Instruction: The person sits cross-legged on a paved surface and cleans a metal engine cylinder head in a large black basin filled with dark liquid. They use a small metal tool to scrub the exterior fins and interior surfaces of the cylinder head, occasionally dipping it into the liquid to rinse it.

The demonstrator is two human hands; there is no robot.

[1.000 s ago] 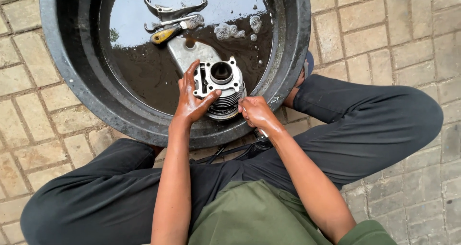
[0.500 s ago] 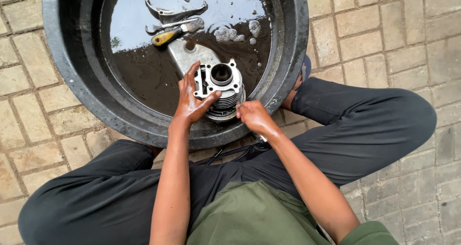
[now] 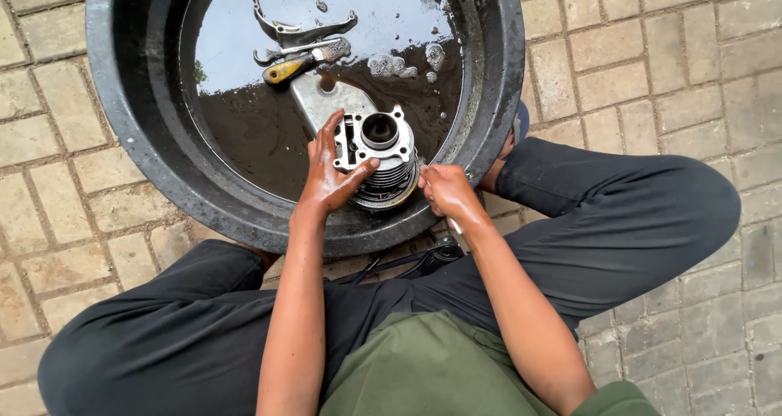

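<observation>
Left hand (image 3: 330, 176): fingers spread, gripping finned grey metal engine cylinder (image 3: 379, 157), held over near rim of round black tub of dark oily liquid (image 3: 138, 139). Right hand (image 3: 440, 189): curled against cylinder's side; grasp unclear, fingertips hidden.

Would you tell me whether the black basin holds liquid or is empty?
Holds liquid: the black basin contains dark, glossy fluid with bubbles.

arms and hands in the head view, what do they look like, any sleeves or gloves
Both arms are bare from above the elbow down: no sleeves, gloves, watch or rings show. The left hand and right hand glisten, wet with dark oily liquid, and the forearms shine too. Olive-green shirt and dark trousers.
</observation>
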